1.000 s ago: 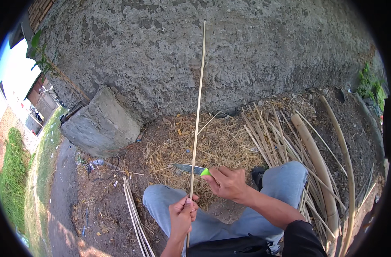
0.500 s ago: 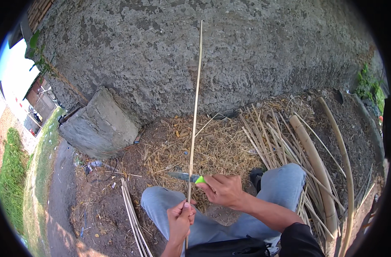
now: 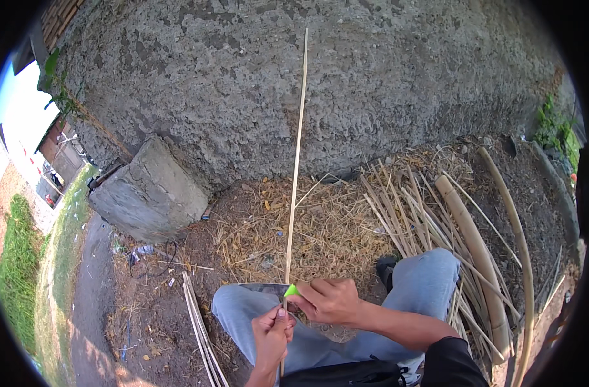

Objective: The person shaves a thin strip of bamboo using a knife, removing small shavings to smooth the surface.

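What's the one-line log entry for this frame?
left hand: grips strip | right hand: holds knife across strip | ground, right: thick pole

Outdoors, a dirt yard [image 3: 153, 326] — rough grey wall [image 3: 236, 84], straw litter [image 3: 336, 222], green grass [image 3: 20, 258]

The knife handle [image 3: 291, 291] is lime green (blade [image 3: 266, 287] grey), the strip [image 3: 296, 164] pale tan.
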Tool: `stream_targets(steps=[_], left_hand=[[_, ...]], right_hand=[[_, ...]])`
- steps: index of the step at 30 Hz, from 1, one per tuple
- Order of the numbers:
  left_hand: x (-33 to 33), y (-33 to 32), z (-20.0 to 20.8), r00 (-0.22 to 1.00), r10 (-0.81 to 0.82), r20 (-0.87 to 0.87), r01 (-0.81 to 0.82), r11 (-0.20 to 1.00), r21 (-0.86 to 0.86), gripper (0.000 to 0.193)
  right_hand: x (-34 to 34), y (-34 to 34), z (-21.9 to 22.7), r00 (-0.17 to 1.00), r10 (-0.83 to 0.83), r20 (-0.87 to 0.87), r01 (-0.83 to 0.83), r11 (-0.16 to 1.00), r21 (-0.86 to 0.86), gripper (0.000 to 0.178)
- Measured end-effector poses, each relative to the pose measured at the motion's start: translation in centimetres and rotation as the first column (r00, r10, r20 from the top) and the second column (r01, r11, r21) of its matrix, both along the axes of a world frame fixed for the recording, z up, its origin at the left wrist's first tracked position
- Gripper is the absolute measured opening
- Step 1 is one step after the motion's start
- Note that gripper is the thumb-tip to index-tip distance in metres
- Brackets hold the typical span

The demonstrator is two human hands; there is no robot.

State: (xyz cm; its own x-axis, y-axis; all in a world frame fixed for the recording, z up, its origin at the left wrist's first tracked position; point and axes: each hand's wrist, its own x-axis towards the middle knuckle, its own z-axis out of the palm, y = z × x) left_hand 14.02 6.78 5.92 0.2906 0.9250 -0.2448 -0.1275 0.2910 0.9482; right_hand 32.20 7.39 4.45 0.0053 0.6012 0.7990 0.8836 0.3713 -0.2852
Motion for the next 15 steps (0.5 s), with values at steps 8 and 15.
stream_targets(steps=[8,15], left_hand=[[-0.6,-0.3,-0.1,1.000,-0.018,-0.020,0.018,1.000,-0.004,0.022],[-0.3,-0.1,0.2,0.999,0.019,-0.031,-0.019,1.000,0.007,0.020]], right_hand=[[1.3,1.8,1.5,0.993,-0.079,-0.092,0.082,0.996,0.026,0.021],[-0.5,-0.8,0.7,0.995,0.097,-0.008,-0.097,0.995,-0.008,0.023]])
